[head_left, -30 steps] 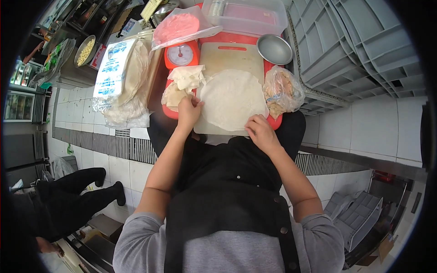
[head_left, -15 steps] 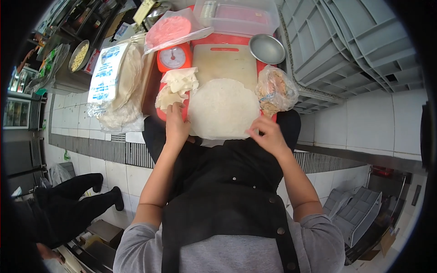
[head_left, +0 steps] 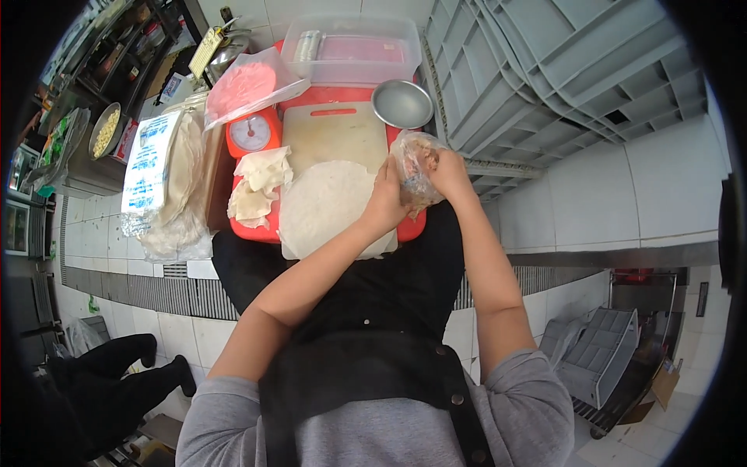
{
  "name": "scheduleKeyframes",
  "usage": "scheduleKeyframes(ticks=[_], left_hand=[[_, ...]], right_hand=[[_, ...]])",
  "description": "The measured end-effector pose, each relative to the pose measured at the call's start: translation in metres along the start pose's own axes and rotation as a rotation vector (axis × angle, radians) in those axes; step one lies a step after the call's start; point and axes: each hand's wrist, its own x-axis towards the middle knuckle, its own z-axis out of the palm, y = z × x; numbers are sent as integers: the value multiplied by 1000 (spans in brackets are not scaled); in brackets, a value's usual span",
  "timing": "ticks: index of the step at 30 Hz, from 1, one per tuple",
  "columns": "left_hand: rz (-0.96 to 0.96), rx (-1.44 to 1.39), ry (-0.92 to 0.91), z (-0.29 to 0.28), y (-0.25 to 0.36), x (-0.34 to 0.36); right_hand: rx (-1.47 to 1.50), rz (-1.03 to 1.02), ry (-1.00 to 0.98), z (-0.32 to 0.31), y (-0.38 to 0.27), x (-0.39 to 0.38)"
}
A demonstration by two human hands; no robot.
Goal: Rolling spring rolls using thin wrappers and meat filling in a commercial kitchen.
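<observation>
A clear plastic bag (head_left: 412,165) of brownish-pink, lumpy filling rests on the right edge of the red surface. My left hand (head_left: 387,199) grips the bag's left side. At its right side my right hand (head_left: 449,176) is curled, with the fingertips hidden at the filling; what they pinch is not visible. A round, pale, thin wrapper sheet (head_left: 327,206) lies flat on a white cutting board (head_left: 334,134) with a red handle slot. Torn, crumpled sheet pieces (head_left: 261,179) are heaped left of it.
A metal bowl (head_left: 402,104), a clear plastic tub (head_left: 350,45) and an orange scale (head_left: 252,135) with a bag of pink stuff (head_left: 247,88) on it stand behind. Packaged sheets (head_left: 163,175) are stacked at left. Grey crates (head_left: 537,86) rise at right.
My left hand has left the torn pieces and crossed right to the bag. My right hand has moved from the sheet's edge up to the bag. The view has shifted.
</observation>
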Motion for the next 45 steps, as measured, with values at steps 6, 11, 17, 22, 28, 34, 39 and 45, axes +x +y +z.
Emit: scheduleKeyframes(ticks=[6, 11, 17, 22, 28, 34, 39, 45], left_hand=[[-27, 77, 64, 23, -10, 14], [-28, 147, 97, 35, -34, 17], [-26, 65, 112, 30, -14, 17], [-6, -37, 172, 37, -36, 13], [-16, -157, 399, 37, -9, -2], [20, -221, 276, 18, -18, 8], [-18, -148, 71, 21, -26, 11], [-2, -136, -33, 15, -29, 3]], right_hand=[[150, -141, 27, 15, 29, 34], [160, -247, -225, 15, 15, 47], [-74, -287, -269, 16, 3, 19], [-48, -328, -295, 1, -24, -3], [138, -352, -404, 1, -4, 22], [-186, -532, -269, 21, -20, 11], [-309, -461, -164, 25, -22, -13], [-277, -528, -204, 31, -4, 2]])
